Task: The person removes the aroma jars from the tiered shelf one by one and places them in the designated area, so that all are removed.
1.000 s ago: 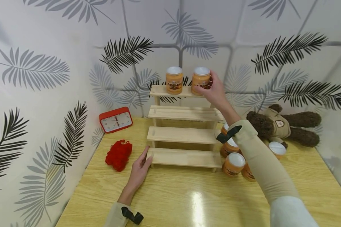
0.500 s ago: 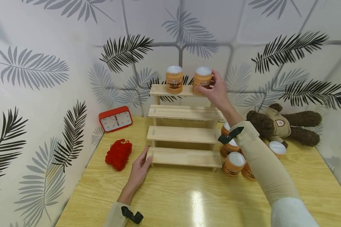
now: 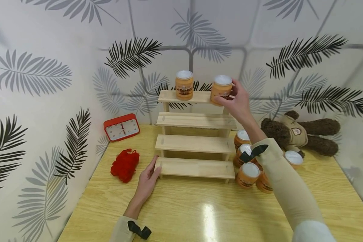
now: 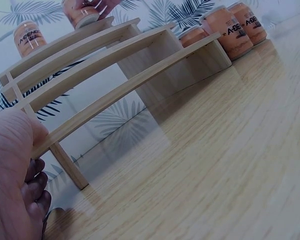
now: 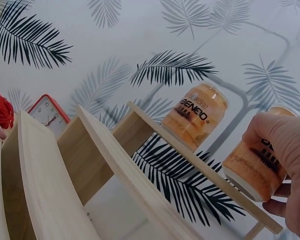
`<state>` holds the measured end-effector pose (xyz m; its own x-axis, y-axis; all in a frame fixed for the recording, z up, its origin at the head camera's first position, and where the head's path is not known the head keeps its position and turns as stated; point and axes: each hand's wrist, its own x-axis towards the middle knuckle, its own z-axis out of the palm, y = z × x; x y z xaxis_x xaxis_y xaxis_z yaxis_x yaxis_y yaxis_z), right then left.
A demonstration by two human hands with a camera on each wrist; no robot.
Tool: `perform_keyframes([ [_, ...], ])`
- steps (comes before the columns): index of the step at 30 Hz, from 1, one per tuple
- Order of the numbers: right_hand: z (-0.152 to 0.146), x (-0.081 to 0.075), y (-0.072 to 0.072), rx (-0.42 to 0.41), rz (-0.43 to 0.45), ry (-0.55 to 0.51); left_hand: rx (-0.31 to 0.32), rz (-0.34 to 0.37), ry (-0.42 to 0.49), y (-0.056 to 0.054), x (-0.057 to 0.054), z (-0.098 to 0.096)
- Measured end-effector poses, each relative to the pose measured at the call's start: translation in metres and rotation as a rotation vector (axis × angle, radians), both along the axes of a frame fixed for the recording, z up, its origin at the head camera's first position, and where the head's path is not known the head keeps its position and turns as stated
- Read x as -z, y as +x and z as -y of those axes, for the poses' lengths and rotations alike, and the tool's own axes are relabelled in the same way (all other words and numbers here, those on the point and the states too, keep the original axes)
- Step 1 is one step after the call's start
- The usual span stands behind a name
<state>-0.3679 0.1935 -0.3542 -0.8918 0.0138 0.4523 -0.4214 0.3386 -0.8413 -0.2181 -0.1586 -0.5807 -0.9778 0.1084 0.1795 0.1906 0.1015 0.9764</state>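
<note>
A stepped wooden shelf rack (image 3: 195,144) stands on the table. My right hand (image 3: 239,102) grips an orange can (image 3: 220,90) with a pale lid at the right end of its top shelf; the can's base overlaps the shelf's front edge in the right wrist view, and I cannot tell whether it rests there. A second orange can (image 3: 184,85) stands upright on the same shelf, to the left and apart from the held one. My left hand (image 3: 147,178) holds the left end of the lowest shelf, thumb on top and fingers curled below, as the left wrist view shows.
Several more orange cans (image 3: 248,174) cluster on the table (image 3: 181,211) right of the rack, partly behind my right forearm. A brown teddy bear (image 3: 299,132) lies at the back right. On the left are a red clock (image 3: 122,127) and a red yarn bundle (image 3: 125,165).
My right hand has moved the gripped can rightward and slightly toward me along the top shelf, widening the gap to the other can. The left hand keeps its place on the rack.
</note>
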Motion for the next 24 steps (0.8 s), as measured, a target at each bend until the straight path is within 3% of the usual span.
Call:
perform_keyframes([
  [16, -0.028, -0.005, 0.041, 0.012, -0.068, -0.026, -0.004, 0.018, -0.003, 0.001, -0.003, -0.001],
  [24, -0.041, 0.000, 0.058, 0.043, -0.091, -0.020, -0.008, 0.012, -0.012, 0.001, -0.003, -0.001],
])
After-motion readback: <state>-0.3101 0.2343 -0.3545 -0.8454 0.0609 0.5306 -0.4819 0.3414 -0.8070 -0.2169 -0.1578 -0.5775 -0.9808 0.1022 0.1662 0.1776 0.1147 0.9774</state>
